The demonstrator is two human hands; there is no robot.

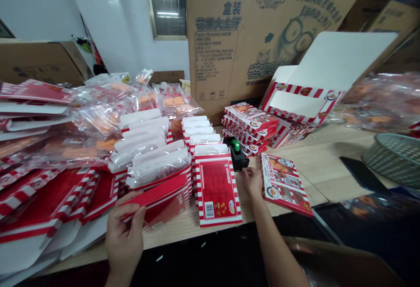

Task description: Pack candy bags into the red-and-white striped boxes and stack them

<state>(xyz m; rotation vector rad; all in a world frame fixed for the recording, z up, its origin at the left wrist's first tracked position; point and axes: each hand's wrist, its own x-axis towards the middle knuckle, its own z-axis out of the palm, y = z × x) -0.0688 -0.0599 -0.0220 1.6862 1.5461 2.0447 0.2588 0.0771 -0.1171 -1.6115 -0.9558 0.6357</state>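
Note:
My left hand (126, 230) pinches the near edge of a red box (167, 206) with red-and-white striped sides, tilted against the row of boxes behind it. My right hand (253, 181) is at the front end of a black tape dispenser (236, 155) with a green roll. Its fingers are drawn together there, and whatever they hold is too small to make out. Between my hands, a striped box (218, 190) leans back-side up against a row of open boxes (198, 129). A closed flat box (285, 182) lies just right of my right hand.
Packed boxes are stacked (249, 120) behind the dispenser, beside an open display carton (300, 99). Flat red cartons (59, 199) and clear-wrapped packs (98, 112) crowd the left. A dark phone (364, 175) and a green basket (393, 158) are at right. A large cardboard box (216, 59) stands behind.

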